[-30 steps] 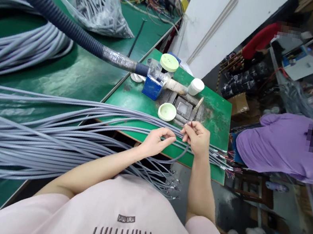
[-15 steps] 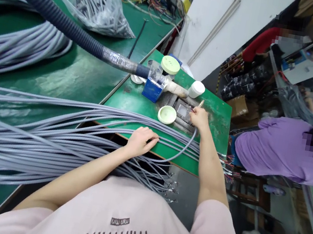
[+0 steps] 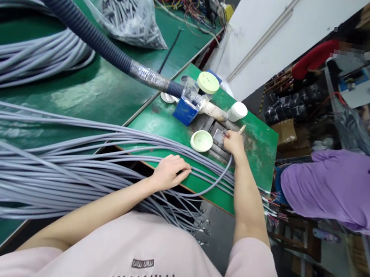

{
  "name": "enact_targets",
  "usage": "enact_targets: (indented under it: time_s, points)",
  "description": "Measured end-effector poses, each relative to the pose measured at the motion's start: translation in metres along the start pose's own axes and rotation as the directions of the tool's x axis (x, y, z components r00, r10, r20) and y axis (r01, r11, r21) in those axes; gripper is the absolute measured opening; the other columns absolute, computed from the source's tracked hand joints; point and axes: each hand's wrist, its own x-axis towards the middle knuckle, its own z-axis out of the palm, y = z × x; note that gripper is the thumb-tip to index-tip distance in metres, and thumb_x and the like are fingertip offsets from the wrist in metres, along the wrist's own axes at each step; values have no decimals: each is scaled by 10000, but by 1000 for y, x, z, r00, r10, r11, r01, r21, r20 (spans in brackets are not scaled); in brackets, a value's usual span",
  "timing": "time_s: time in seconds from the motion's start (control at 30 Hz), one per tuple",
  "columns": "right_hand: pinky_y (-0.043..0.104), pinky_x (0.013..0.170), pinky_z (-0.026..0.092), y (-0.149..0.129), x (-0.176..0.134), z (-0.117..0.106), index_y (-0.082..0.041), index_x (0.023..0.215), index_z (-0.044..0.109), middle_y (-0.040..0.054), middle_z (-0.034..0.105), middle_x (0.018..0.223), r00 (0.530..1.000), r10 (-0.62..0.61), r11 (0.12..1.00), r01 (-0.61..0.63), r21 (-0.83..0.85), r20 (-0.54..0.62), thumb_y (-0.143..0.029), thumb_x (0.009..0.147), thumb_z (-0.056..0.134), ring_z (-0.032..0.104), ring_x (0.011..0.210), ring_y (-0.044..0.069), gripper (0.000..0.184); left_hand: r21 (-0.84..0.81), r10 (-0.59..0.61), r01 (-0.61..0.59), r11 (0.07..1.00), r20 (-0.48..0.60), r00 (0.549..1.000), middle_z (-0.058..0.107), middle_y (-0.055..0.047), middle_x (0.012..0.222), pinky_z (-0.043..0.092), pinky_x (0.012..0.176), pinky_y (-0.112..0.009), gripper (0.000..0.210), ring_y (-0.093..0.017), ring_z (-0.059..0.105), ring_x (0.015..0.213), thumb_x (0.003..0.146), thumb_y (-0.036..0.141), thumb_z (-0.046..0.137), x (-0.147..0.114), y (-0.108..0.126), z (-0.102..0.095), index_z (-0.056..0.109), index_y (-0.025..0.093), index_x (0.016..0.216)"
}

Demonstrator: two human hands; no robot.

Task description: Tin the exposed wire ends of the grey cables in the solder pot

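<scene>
My right hand (image 3: 234,143) is closed around a grey cable (image 3: 228,167) near its end, with dark wire tips pointing left over a small metal pot (image 3: 220,136) with a shiny grey surface. The cable bends down from this hand and curves left below the bench edge. My left hand (image 3: 171,173) lies on several grey cables (image 3: 156,139) at the front of the bench, fingers curled and thumb near the fingertips; what lies under the palm is hidden. A pale green round dish (image 3: 201,141) stands just left of the pot. A tan stick (image 3: 242,129) shows behind my right hand.
A ribbed dark hose (image 3: 104,48) runs to a nozzle (image 3: 214,111) by a blue box (image 3: 186,111). Nearby stand a white tub (image 3: 237,112) and a green-lidded jar (image 3: 208,83). Cable bundles (image 3: 20,176) and a plastic bag (image 3: 122,8) lie left. A person in purple (image 3: 327,185) is at right.
The view has shifted slightly, moving the bench to the right in the picture. My right hand has come a little closer to the metal pot. My left hand stays on the cables.
</scene>
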Motion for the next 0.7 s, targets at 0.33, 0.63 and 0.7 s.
enact_targets:
  time_s: [0.33, 0.63, 0.7]
  points:
    - [259, 680, 404, 2, -3, -3, -166, 890, 693, 112, 721, 946, 1000, -1, 1000, 1, -12, 5, -219, 783, 507, 635, 891, 229, 222, -7, -4, 4, 1000, 7, 1000, 671, -13, 728, 386, 674, -314, 172, -155, 555, 698, 919, 274, 504, -1, -1, 0, 631, 192, 837]
    - [269, 697, 419, 2, -7, -5, -176, 907, 692, 116, 719, 976, 1000, 26, 1000, -26, -9, 6, -218, 787, 505, 640, 890, 233, 226, -12, 16, -16, 1000, -13, 1000, 661, -10, 709, 384, 668, -308, 161, -154, 549, 686, 912, 264, 513, 0, -1, -1, 629, 188, 830]
    - [268, 705, 420, 0, -6, -4, -175, 910, 691, 114, 720, 977, 1000, 19, 1000, -19, -7, 11, -218, 788, 508, 637, 892, 229, 224, -11, 13, -13, 1000, -11, 1000, 662, -10, 710, 386, 670, -310, 165, -153, 549, 684, 914, 266, 510, 0, -1, -1, 630, 188, 830]
